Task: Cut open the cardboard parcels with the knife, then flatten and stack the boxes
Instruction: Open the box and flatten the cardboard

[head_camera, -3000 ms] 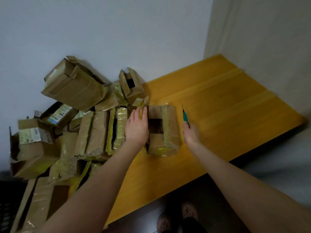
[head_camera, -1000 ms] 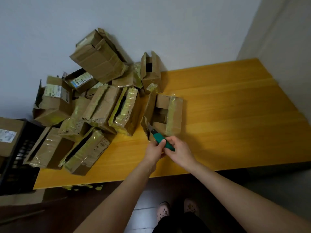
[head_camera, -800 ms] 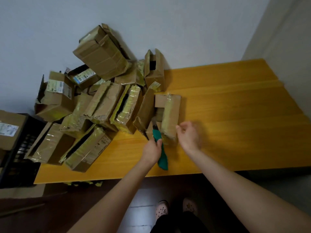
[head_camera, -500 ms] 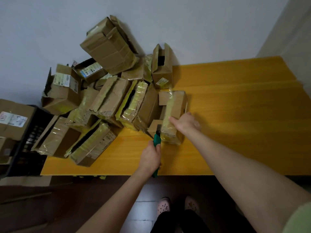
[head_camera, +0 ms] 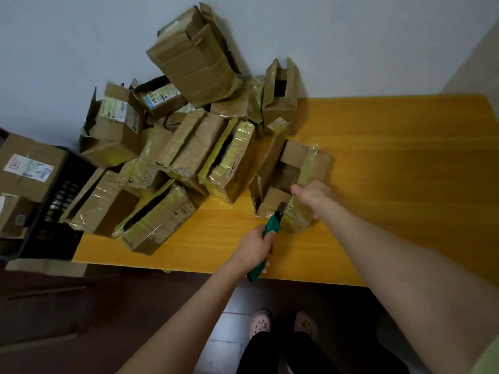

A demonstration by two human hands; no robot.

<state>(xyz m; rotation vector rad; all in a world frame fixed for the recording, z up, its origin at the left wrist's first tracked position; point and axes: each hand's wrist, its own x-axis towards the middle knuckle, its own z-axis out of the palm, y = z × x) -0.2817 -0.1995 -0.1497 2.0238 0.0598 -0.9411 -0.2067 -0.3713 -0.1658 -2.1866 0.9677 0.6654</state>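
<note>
A small cardboard parcel point(head_camera: 293, 168) wrapped in yellowish tape lies on the wooden table point(head_camera: 391, 171), its top flaps partly open. My right hand point(head_camera: 313, 194) grips its near taped side and holds it down. My left hand point(head_camera: 255, 248) grips a green-handled knife point(head_camera: 266, 242); the blade end meets the parcel's near edge by the tape. A heap of taped cardboard boxes point(head_camera: 189, 147) fills the table's left half up to the wall.
A black plastic crate point(head_camera: 58, 211) with labelled boxes stands off the table's left end. The right half of the table is bare wood, with a wall corner at the far right. My feet point(head_camera: 280, 322) stand on the floor by the near edge.
The knife passed from my right hand to my left. My right hand moved onto the parcel and now holds it, while the knife came up to its near edge.
</note>
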